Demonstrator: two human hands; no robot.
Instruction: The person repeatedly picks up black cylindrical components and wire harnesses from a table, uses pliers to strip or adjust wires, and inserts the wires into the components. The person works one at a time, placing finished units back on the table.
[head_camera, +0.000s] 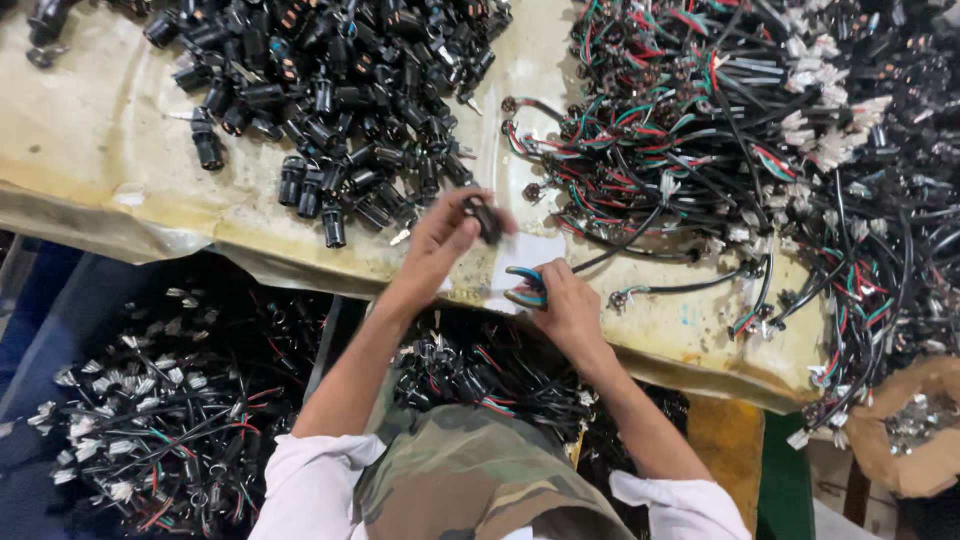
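Two bare hands work at the near edge of the table (120, 150). The right hand (568, 305) is closed around blue-handled pliers (525, 285). The left hand (440, 235) pinches a small black socket (487, 218) just above them, blurred. Beyond lie a heap of black sockets (340, 90) to the left and tangled wire bundles (720, 130) to the right.

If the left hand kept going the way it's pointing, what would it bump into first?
The left hand, pinching a small black part, points up and right. It would probably first meet the bare table cover, then the tangle of coloured wires, though height above the table is unclear.
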